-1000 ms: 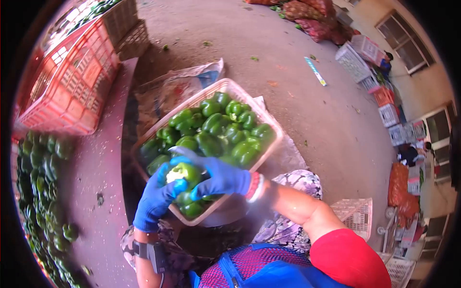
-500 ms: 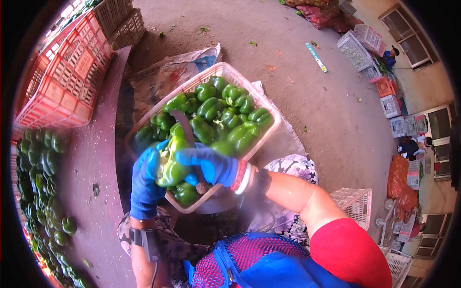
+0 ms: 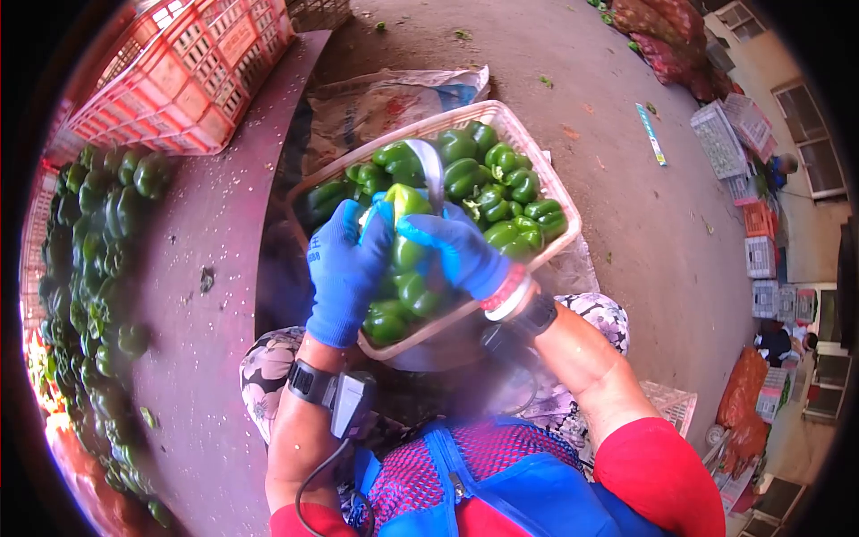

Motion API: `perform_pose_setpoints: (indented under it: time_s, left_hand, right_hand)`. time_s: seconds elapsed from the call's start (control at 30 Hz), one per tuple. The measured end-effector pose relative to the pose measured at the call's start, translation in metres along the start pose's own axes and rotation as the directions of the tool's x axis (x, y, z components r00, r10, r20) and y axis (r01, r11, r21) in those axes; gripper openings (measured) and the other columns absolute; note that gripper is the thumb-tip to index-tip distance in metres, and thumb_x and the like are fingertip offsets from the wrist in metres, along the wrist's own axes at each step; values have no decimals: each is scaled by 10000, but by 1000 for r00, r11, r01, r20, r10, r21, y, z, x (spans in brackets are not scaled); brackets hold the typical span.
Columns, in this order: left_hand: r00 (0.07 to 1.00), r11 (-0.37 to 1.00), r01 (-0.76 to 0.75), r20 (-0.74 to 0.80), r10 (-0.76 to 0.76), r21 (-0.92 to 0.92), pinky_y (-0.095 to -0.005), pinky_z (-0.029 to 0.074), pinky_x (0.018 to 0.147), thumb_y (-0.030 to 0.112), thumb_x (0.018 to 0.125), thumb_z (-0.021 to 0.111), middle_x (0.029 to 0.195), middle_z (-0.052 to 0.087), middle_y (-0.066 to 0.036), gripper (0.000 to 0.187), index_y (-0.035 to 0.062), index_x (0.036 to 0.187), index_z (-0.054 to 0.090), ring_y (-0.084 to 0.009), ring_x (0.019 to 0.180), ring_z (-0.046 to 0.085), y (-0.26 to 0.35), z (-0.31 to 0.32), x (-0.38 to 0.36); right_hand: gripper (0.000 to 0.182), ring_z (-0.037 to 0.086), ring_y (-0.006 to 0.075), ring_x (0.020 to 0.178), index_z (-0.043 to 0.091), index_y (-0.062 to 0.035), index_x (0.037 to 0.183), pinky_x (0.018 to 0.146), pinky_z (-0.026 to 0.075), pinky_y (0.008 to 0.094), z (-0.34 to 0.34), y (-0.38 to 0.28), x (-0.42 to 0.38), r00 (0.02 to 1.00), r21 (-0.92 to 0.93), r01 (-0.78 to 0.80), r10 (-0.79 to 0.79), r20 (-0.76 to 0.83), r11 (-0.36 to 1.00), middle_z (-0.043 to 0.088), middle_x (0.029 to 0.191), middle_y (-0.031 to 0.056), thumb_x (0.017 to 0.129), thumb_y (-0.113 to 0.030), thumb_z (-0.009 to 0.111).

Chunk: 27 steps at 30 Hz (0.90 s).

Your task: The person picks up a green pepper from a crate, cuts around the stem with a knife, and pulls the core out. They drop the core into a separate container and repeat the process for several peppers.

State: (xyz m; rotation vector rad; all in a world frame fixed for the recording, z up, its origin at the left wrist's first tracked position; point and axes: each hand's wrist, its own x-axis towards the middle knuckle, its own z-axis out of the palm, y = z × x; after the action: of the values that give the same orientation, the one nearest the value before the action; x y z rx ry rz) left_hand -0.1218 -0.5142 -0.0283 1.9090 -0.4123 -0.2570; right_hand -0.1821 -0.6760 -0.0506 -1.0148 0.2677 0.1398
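Both of my hands wear blue gloves. My left hand (image 3: 351,259) is closed on the left side of a light green pepper (image 3: 407,204). From the right, my right hand (image 3: 455,249) is wrapped round the handle of a curved knife (image 3: 429,166), its fingers touching the same pepper. The blade rises from that hand and bends over to the left. Below the hands stands a pink plastic crate (image 3: 559,183) full of green peppers (image 3: 465,179). The knife's handle is mostly hidden in the glove.
A purplish board (image 3: 210,259) runs along the left, with a long heap of peppers (image 3: 98,259) beyond it. Pink crates (image 3: 201,76) stand at the upper left. Stacked crates (image 3: 718,140), sacks (image 3: 741,394) and distant people (image 3: 777,345) line the right side.
The view has shifted, so the crate appears farther right. The knife blade now curves above the pepper, and my left hand has turned with its back showing.
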Motion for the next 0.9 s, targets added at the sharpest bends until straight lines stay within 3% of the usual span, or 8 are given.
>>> perform_pose_setpoints:
  time_s: [0.1,0.2,0.27,0.33,0.47,0.6,0.77,0.9]
  left_hand:
    - [989,809,-28,-132,-61,-587,-271,504,730,333,1009,623,857,668,-11,315,24,976,674,-88,787,592,-9,16,1]
    - [952,475,231,98,-289,-849,-254,496,633,409,1040,531,839,647,-11,346,96,979,667,-102,697,594,-54,-7,23]
    - [844,708,303,-166,-511,-637,-218,397,500,447,1045,511,735,568,28,365,134,903,635,-58,561,478,-24,-25,30]
    - [894,773,162,-240,-378,-614,-201,333,451,484,1046,490,688,510,51,385,160,885,620,-37,515,422,-27,-30,26]
    - [928,754,162,-162,-336,-636,-206,323,445,506,1044,485,669,476,55,394,166,889,608,-48,507,414,-26,-29,11]
    - [887,695,355,-9,-462,-625,-233,320,395,487,1036,508,647,481,21,360,150,939,590,-79,433,411,1,-33,-3]
    - [860,661,401,11,-511,-634,-239,325,376,463,1034,513,639,482,5,316,162,970,583,-93,420,414,-15,-29,-1]
    - [864,741,428,-7,-504,-518,-236,349,382,447,1038,507,648,511,-15,334,128,1039,606,-109,428,459,-25,-32,0]
  right_hand:
    - [454,633,78,779,628,-54,1240,623,501,214,10,-3,-1,994,-15,103,-102,46,995,668,974,7,884,-311,745]
    - [520,617,86,846,604,-38,1307,712,501,220,18,6,-7,972,-104,215,-202,124,971,661,1006,3,870,-271,763]
    - [551,584,74,764,576,-46,1339,657,480,218,23,4,-17,976,-126,146,-123,177,981,647,977,-1,867,-258,767]
    - [595,539,60,650,542,-55,1377,563,452,218,26,2,-21,980,-149,110,-82,181,983,627,927,-7,865,-254,770]
    - [570,558,104,620,564,-31,1287,551,486,264,-19,-38,0,951,-398,-169,44,-305,902,627,855,19,833,-266,815]
    - [582,679,261,893,611,-12,1201,843,546,390,-119,-66,65,734,-785,-109,-483,-477,610,710,1020,137,774,-323,854]
    - [538,672,359,1022,674,-4,1152,910,528,433,-219,-65,148,581,-865,-487,-694,-425,123,677,1112,229,797,-388,797]
    - [417,661,398,1021,723,-26,1068,931,518,455,-245,-42,181,709,-925,-353,-607,-360,136,650,1156,232,813,-354,762]
